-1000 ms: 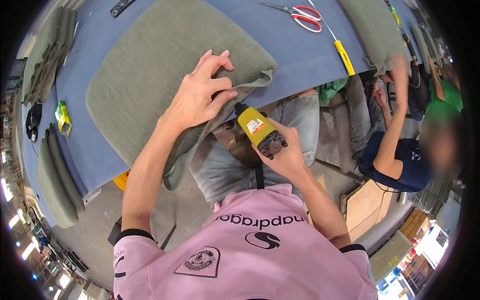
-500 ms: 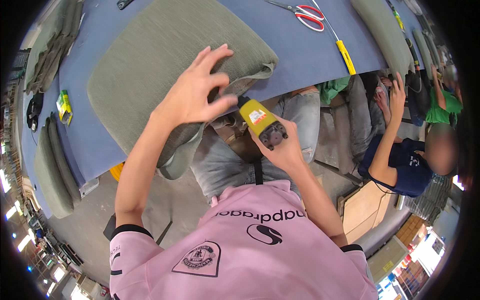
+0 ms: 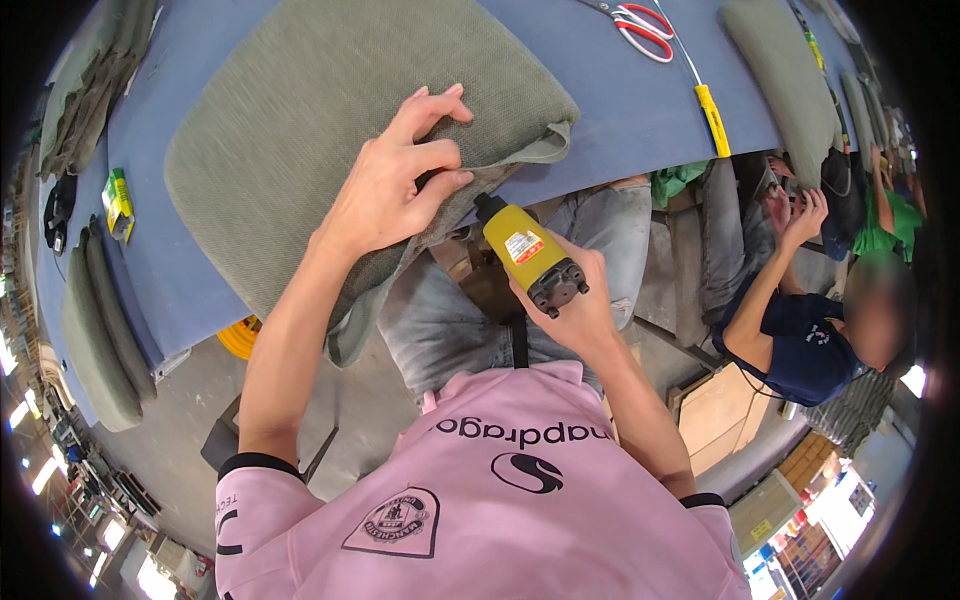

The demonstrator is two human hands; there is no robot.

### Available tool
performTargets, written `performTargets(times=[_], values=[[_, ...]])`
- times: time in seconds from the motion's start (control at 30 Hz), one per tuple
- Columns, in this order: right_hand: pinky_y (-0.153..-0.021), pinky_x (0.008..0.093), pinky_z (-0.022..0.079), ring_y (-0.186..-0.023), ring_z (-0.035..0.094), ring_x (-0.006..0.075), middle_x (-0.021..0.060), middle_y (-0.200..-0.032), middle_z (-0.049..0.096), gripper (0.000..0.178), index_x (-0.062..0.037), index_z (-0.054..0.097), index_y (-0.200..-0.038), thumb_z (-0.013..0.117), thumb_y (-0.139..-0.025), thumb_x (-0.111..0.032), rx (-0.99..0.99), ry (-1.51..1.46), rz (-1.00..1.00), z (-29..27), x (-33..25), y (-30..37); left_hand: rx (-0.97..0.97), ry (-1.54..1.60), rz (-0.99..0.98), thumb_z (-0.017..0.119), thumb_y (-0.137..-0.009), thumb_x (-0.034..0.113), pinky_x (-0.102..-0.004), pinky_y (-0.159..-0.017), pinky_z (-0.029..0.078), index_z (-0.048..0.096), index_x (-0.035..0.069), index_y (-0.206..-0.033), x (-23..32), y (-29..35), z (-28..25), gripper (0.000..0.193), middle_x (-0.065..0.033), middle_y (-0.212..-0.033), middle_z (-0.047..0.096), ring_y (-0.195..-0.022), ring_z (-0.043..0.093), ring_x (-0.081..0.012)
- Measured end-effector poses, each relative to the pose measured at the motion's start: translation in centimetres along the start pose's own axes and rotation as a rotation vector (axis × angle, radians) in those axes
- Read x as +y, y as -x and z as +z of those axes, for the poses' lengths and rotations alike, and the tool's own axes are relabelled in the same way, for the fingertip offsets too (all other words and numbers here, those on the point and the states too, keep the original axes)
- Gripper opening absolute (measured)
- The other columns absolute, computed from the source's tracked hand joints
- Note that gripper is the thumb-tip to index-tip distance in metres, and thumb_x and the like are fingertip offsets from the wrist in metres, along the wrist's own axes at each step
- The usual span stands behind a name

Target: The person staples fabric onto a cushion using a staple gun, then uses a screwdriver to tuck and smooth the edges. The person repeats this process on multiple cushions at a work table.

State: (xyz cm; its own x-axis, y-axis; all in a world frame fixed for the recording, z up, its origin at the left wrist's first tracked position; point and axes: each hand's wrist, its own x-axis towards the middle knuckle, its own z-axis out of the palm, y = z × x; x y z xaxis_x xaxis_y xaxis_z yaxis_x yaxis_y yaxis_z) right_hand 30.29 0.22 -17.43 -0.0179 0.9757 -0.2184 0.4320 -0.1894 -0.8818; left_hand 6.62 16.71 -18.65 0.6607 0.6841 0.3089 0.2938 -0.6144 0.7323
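A large grey-green fabric cushion (image 3: 330,120) rests on the blue table, with its near edge overhanging toward my lap. Loose cover cloth hangs along that edge and at the right corner. My left hand (image 3: 390,195) is on the near edge, thumb and bent index finger close together at the cloth, the other fingers curled over the top. In my right hand (image 3: 585,310) is a yellow and black staple gun (image 3: 525,250), its dark nose pointing at the cushion's edge beside my left thumb. My palm hides its handle.
Red-handled scissors (image 3: 643,32) and a yellow-handled screwdriver (image 3: 712,120) lie on the blue table (image 3: 610,130). More cushions (image 3: 105,330) are at the left, another cushion (image 3: 785,80) at the right. A green-yellow packet (image 3: 118,205) lies at left. A co-worker (image 3: 800,335) works at the right.
My left thumb and index finger have drawn together at the cushion's edge. The staple gun has shifted slightly right and down. The co-worker's raised hand has come down.
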Motion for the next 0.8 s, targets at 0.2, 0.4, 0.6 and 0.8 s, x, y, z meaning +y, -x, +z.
performTargets(times=[0.2, 0.4, 0.6, 0.8], values=[[-0.075, 0.0433, 0.061, -0.09, 0.074, 0.0501, 0.0245, -0.089, 0.077, 0.041, 0.0006, 0.076, -0.114, 0.089, -0.076, -0.004, 0.103, 0.136, -0.186, 0.9, 1.7, -0.8, -0.009, -0.006, -0.005, 0.085, -0.092, 0.003, -0.0632, -0.14, 0.03, 0.067, 0.001, -0.086, -0.1, -0.2, 0.7, 0.019, -0.0204, -0.155, 0.064, -0.159, 0.055, -0.0451], [-0.075, 0.0441, 0.06, -0.085, 0.075, 0.0499, 0.0236, -0.094, 0.079, 0.048, 0.0022, 0.076, -0.121, 0.089, -0.076, -0.003, 0.111, -0.054, -0.143, 0.6, 0.8, 0.3, -0.179, -0.192, 0.094, 0.086, -0.09, 0.005, -0.0682, -0.14, 0.026, 0.061, 0.003, -0.08, 2.0, -0.3, -2.1, 0.027, -0.0222, -0.163, 0.054, -0.167, 0.04, -0.0497], [-0.075, 0.0425, 0.06, -0.086, 0.074, 0.0504, 0.0241, -0.093, 0.078, 0.046, 0.002, 0.076, -0.12, 0.088, -0.076, -0.002, 0.204, 0.065, -0.235, 1.3, -0.8, 0.5, -0.02, -0.012, 0.047, 0.084, -0.09, 0.002, -0.0662, -0.14, 0.028, 0.063, 0.001, -0.08, 0.1, 0.6, -0.8, 0.023, -0.0174, -0.152, 0.06, -0.164, 0.046, -0.0484], [-0.076, 0.0469, 0.06, -0.088, 0.072, 0.0513, 0.025, -0.094, 0.078, 0.045, 0.0018, 0.077, -0.118, 0.089, -0.076, -0.004, 0.049, -0.035, -0.113, 1.0, -0.4, -0.3, -0.022, -0.022, 0.036, 0.084, -0.09, 0.002, -0.0648, -0.14, 0.029, 0.064, 0.0, -0.081, 0.3, 0.8, -0.6, 0.022, -0.0166, -0.148, 0.062, -0.164, 0.048, -0.0475]])
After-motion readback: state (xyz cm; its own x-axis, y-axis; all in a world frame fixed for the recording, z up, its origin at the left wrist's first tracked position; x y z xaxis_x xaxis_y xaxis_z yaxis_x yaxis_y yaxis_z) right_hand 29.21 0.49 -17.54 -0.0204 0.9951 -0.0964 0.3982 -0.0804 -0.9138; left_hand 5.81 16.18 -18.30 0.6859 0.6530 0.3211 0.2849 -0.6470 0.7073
